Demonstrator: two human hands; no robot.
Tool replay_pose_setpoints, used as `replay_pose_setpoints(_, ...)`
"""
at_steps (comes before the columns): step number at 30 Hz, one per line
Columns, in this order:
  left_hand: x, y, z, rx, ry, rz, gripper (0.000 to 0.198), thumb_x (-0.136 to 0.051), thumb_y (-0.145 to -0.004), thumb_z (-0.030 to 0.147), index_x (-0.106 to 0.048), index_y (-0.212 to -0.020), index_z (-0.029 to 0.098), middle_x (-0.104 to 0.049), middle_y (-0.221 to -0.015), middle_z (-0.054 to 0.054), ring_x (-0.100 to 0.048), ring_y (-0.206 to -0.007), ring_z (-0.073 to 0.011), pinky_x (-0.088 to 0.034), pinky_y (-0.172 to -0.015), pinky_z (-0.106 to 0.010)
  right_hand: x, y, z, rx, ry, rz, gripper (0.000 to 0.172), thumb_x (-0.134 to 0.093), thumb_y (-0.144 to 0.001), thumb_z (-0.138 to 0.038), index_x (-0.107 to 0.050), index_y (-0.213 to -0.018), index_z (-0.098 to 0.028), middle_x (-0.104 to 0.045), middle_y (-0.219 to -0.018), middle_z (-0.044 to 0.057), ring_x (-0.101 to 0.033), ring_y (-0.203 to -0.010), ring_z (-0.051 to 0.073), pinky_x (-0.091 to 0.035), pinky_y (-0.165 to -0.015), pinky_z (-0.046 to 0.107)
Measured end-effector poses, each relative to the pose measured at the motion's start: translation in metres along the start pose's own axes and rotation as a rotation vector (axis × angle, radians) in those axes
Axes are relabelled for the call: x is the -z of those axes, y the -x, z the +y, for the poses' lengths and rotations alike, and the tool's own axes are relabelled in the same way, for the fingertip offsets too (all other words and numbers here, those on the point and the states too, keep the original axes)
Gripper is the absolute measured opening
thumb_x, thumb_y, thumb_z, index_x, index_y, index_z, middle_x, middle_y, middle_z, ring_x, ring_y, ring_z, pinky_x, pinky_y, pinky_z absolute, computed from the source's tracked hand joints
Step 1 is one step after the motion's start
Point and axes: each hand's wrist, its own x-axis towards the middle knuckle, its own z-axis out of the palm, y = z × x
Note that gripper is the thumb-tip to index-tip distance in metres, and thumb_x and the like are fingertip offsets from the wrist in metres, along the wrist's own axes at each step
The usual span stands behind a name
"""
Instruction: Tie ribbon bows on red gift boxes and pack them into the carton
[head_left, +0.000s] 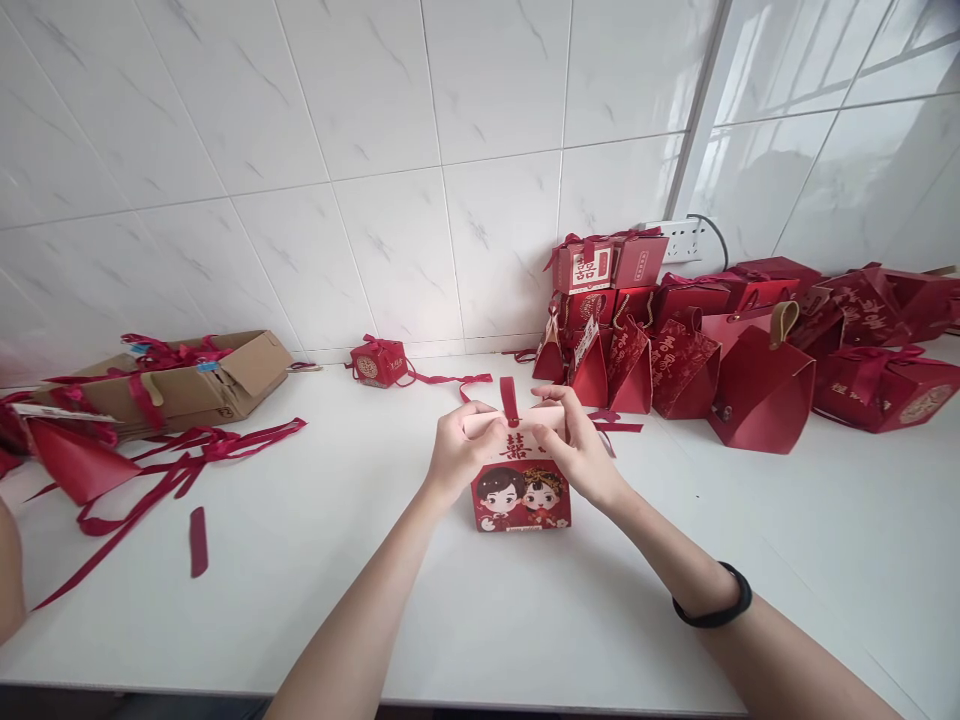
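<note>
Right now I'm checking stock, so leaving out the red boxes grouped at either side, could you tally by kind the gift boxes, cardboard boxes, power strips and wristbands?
Gift boxes: 2 (cartoon box between left hand and right hand; small box near the wall)
Cardboard boxes: 1 (brown box)
Power strips: 1 (white strip)
Wristbands: 1 (black band)
Total: 5
</note>
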Motion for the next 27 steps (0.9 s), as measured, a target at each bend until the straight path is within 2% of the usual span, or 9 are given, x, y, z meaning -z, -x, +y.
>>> replay_pose_setpoints(2,0.002,-0.003,-0.003,0.016,-0.006,0.054,0.021,-0.063,-0.07,0.036,-0.057,-0.071,0.015,-0.049,-0.058,0.003,-0.042,-0.052,-0.0084,-0.033,-0.048,-0.02,0.001,-0.003,0.003,-0.115,0.059,-0.009,0.027,-0.048,-0.082,-0.041,-0.051,-0.098,-0.02,-0.06,-0.079,0.0,-0.055,-0.069,0.017,-0.043,-0.063,0.028)
replay_pose_setpoints(4,0.003,-0.005,-0.006,0.034,-0.006,0.099,0.023,-0.063,-0.072,0.037,-0.057,-0.073,0.015,-0.048,-0.06,0.003,-0.042,-0.055,-0.0088,-0.034,-0.051,-0.02,0.001,-0.007,0.005,-0.201,0.079,-0.028,0.031,-0.045,-0.083,-0.048,-0.054,-0.087,-0.019,-0.062,-0.084,0.003,-0.058,-0.079,0.02,-0.044,-0.069,0.03)
replay_pose_setpoints(8,0.003,-0.008,-0.012,0.064,-0.005,0.114,0.025,-0.061,-0.074,0.039,-0.053,-0.071,0.015,-0.042,-0.06,0.004,-0.038,-0.056,-0.0085,-0.032,-0.052,-0.021,0.001,-0.009,0.008,-0.214,0.062,-0.045,0.038,-0.044,-0.083,-0.053,-0.057,-0.087,-0.018,-0.064,-0.088,0.004,-0.059,-0.085,0.022,-0.044,-0.072,0.032)
replay_pose_setpoints(12,0.001,-0.007,-0.012,0.061,-0.006,0.114,0.023,-0.059,-0.073,0.036,-0.049,-0.068,0.016,-0.04,-0.058,0.004,-0.035,-0.054,-0.0085,-0.03,-0.051,-0.021,0.001,-0.009,0.009,-0.21,0.063,-0.038,0.039,-0.044,-0.083,-0.054,-0.059,-0.09,-0.018,-0.065,-0.089,0.004,-0.06,-0.085,0.023,-0.044,-0.074,0.032)
replay_pose_setpoints(21,0.004,-0.004,-0.012,0.019,0.041,0.057,0.011,-0.057,-0.069,0.025,-0.051,-0.072,0.016,-0.046,-0.061,0.003,-0.041,-0.056,-0.0097,-0.033,-0.052,-0.022,0.001,-0.009,0.008,-0.222,0.047,-0.032,0.038,-0.045,-0.082,-0.054,-0.056,-0.085,-0.018,-0.064,-0.09,0.003,-0.058,-0.084,0.021,-0.044,-0.071,0.03)
replay_pose_setpoints(25,0.006,-0.006,-0.015,0.033,0.1,0.038,0.017,-0.058,-0.072,0.031,-0.054,-0.078,0.016,-0.052,-0.066,0.001,-0.047,-0.06,-0.0114,-0.037,-0.056,-0.022,0.002,-0.011,0.008,-0.238,0.065,0.026,0.037,-0.049,-0.079,-0.055,-0.052,-0.071,-0.019,-0.062,-0.076,0.002,-0.057,-0.074,0.02,-0.044,-0.064,0.029)
replay_pose_setpoints(27,0.007,-0.008,-0.016,0.124,0.22,-0.028,0.026,-0.056,-0.075,0.04,-0.056,-0.082,0.016,-0.056,-0.069,-0.001,-0.051,-0.061,-0.0132,-0.039,-0.056,-0.023,0.005,-0.013,0.01,-0.313,-0.004,0.021,0.035,-0.051,-0.078,-0.052,-0.051,-0.066,-0.019,-0.061,-0.068,0.003,-0.058,-0.068,0.02,-0.044,-0.059,0.03)
